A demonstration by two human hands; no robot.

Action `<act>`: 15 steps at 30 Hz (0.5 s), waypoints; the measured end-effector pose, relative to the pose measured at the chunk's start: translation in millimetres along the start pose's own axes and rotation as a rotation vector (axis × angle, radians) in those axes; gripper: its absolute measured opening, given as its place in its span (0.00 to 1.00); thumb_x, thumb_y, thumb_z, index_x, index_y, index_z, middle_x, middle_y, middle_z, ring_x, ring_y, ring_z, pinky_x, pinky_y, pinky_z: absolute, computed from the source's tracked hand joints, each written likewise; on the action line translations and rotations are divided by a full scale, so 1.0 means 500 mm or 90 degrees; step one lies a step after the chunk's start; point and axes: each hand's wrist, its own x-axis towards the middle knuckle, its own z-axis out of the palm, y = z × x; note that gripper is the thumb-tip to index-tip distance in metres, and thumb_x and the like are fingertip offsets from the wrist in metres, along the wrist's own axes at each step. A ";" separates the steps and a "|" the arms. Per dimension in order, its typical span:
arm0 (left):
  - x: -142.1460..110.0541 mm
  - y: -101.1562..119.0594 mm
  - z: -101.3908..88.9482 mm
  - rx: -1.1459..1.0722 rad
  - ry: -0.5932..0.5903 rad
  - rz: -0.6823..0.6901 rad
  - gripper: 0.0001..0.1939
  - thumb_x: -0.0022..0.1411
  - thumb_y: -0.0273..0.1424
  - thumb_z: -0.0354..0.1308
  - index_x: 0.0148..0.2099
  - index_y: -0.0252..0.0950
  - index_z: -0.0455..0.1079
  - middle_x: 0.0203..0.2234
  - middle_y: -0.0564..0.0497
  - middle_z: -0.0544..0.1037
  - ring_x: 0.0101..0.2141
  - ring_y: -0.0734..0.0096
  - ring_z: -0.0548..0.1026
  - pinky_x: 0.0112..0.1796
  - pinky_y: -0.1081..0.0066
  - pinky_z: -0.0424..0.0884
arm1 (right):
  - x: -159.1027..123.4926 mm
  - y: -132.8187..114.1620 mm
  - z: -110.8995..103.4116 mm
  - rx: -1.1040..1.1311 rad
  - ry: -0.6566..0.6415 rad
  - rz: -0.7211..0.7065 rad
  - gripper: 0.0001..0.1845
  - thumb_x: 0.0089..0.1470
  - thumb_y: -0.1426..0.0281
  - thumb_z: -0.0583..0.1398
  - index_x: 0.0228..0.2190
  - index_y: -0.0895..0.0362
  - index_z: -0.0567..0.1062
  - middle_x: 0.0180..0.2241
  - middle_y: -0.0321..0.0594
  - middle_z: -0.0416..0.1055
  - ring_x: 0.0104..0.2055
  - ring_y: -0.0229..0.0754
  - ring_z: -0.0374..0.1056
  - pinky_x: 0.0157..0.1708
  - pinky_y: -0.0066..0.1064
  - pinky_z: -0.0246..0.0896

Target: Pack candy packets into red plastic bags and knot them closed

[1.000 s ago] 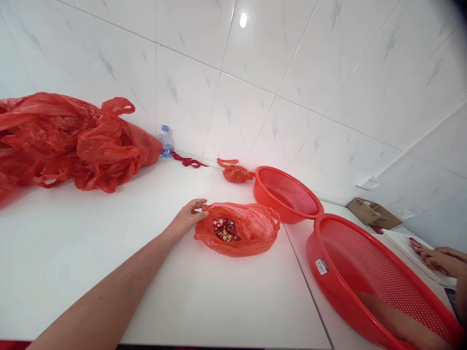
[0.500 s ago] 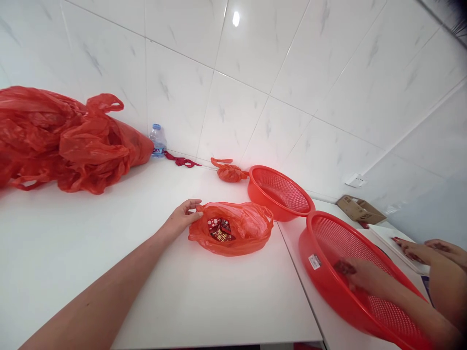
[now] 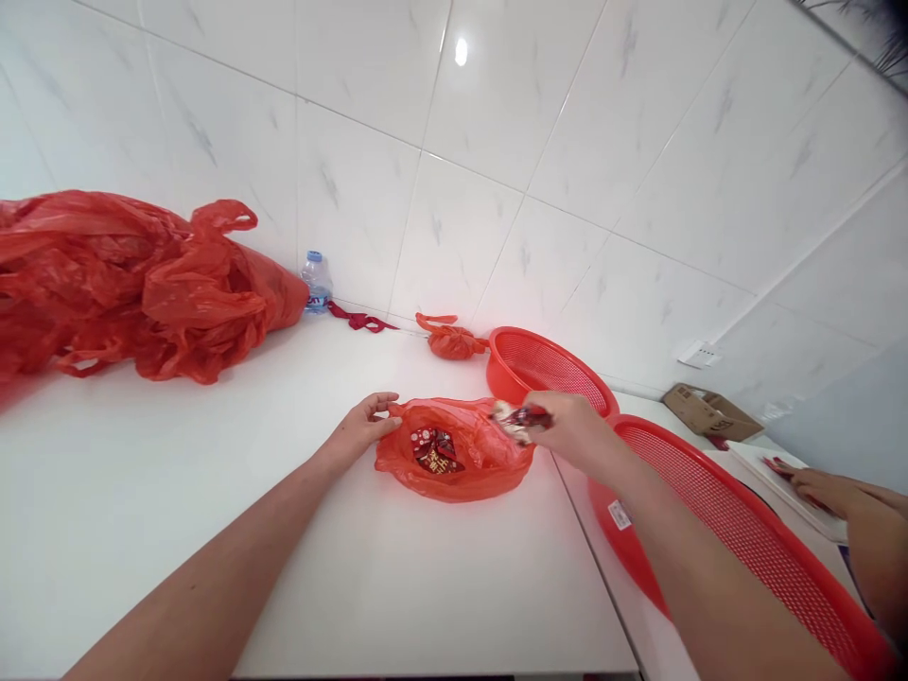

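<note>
A thin red plastic bag [image 3: 454, 489] lies on the white table with its mouth spread wide. Inside it are a few small dark red wrapped packets [image 3: 434, 452] with white and yellow print. My left hand [image 3: 360, 433] pinches the bag's left rim between thumb and fingers. Over the bag's right edge, my right hand [image 3: 573, 427] grips a small red and white wrapped packet [image 3: 516, 422], blurred by motion. Below my right forearm stands a large red mesh basket [image 3: 738, 501]; its contents are mostly out of sight.
A smaller red mesh basket [image 3: 507, 374] touches the large one. Near the wall are a tied red bag [image 3: 455, 344], a red ribbon [image 3: 361, 322], a water bottle [image 3: 316, 284] and heaped red bags [image 3: 205, 303]. At right, another person's hands [image 3: 823, 492] work beside a cardboard box [image 3: 702, 416].
My right hand has come up out of the large basket and moved left to the bag, carrying a packet. My left hand keeps its hold on the bag's rim.
</note>
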 end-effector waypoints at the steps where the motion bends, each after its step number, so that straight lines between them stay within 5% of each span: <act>1: 0.000 -0.001 -0.001 -0.003 0.001 0.001 0.30 0.47 0.44 0.63 0.51 0.38 0.65 0.47 0.45 0.72 0.39 0.62 0.73 0.40 0.63 0.71 | 0.013 -0.008 0.021 0.020 -0.052 -0.018 0.04 0.45 0.71 0.56 0.21 0.55 0.69 0.22 0.32 0.68 0.23 0.35 0.61 0.21 0.24 0.52; 7: 0.002 -0.003 -0.003 -0.012 -0.003 0.005 0.30 0.46 0.43 0.63 0.51 0.38 0.65 0.47 0.45 0.72 0.39 0.62 0.73 0.40 0.62 0.70 | 0.038 -0.010 0.113 -0.005 -0.108 -0.015 0.08 0.45 0.75 0.55 0.29 0.54 0.72 0.25 0.35 0.70 0.27 0.37 0.64 0.23 0.25 0.53; 11: 0.002 -0.002 -0.003 0.001 -0.009 -0.001 0.29 0.47 0.42 0.63 0.51 0.38 0.65 0.48 0.45 0.71 0.40 0.63 0.73 0.41 0.63 0.70 | -0.003 -0.002 0.109 -0.018 -0.066 -0.002 0.12 0.50 0.71 0.54 0.38 0.51 0.71 0.29 0.35 0.71 0.31 0.39 0.66 0.26 0.27 0.56; 15: 0.003 -0.005 -0.005 -0.001 -0.012 0.000 0.29 0.48 0.42 0.63 0.51 0.39 0.65 0.49 0.45 0.70 0.41 0.62 0.73 0.41 0.62 0.70 | -0.089 0.015 0.096 0.001 -0.028 0.020 0.09 0.55 0.67 0.51 0.34 0.51 0.71 0.32 0.35 0.71 0.31 0.39 0.66 0.30 0.30 0.59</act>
